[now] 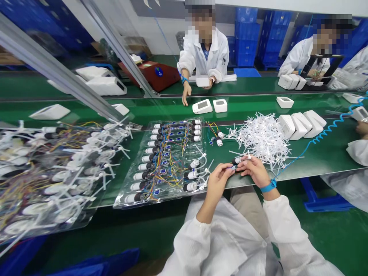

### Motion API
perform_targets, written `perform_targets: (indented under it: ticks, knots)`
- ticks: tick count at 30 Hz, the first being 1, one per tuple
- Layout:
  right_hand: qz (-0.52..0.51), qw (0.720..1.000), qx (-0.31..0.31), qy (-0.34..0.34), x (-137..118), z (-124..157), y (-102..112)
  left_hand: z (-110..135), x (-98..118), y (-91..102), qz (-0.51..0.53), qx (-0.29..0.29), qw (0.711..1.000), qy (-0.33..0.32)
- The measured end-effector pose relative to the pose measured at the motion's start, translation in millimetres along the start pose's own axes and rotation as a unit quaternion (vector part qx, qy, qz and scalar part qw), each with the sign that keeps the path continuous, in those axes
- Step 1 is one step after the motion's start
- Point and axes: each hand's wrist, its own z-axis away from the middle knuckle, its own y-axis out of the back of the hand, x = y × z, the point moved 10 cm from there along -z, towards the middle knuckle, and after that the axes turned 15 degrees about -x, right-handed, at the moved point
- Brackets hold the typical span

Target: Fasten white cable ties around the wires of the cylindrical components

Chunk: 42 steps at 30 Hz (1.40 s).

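Note:
My left hand point(217, 180) and my right hand point(254, 170) meet at the near edge of the green table point(316, 157). Together they pinch a small black and white cylindrical motor part point(238, 161) with a white tie at its end. A blue wrist strap point(269, 186) circles my right wrist, and a blue coiled cord point(322, 136) runs from it. Just beyond my right hand lies a heap of white plastic ties point(263, 138). To the left of my left hand sits a clear tray point(165, 161) filled with rows of wired motor parts.
A second tray of wired parts point(54, 168) lies far left. White device housings point(301, 124) stand right of the tie heap, and two more point(209, 106) sit across the table. Two people in white coats point(205, 57) work opposite; another sleeve point(358, 149) enters at right.

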Motion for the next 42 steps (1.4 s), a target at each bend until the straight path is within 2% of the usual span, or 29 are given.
perform_targets:
  ticks: [4, 8, 14, 21, 26, 32, 36, 39, 42]
  knots:
    - [-0.005, 1.0, 0.015, 0.005, -3, -1, -1, 0, 6, 5.1, -0.035, 0.014, 0.998, -0.042]
    - [0.018, 0.999, 0.049, 0.007, -4, -3, 0, 2, 6, 4.3, -0.038, -0.008, 0.997, -0.062]
    - [0.03, 0.999, 0.034, 0.001, -4, -3, -2, 2, 7, 1.7, -0.05, -0.017, 0.995, -0.083]
    - [0.01, 0.999, 0.042, 0.005, -2, -1, 2, -1, 6, -6.9, -0.088, -0.06, 0.994, -0.036]
    - [-0.019, 0.999, 0.021, 0.019, -7, 2, 0, -2, 8, -8.8, -0.106, -0.073, 0.991, -0.025]
    - [-0.018, 0.999, 0.01, 0.034, -9, 3, -1, 0, 4, -8.7, -0.085, -0.059, 0.994, -0.022]
    - [0.01, 0.999, 0.017, 0.035, -5, 2, -1, 0, 0, -12.2, -0.129, -0.053, 0.99, 0.01]
    - [0.031, 0.999, 0.011, 0.031, -2, 1, -3, 2, 3, -12.3, -0.163, -0.038, 0.986, 0.005]
    - [0.043, 0.999, 0.015, 0.027, 0, 1, -3, 2, 4, -5.6, -0.154, -0.012, 0.988, -0.001]
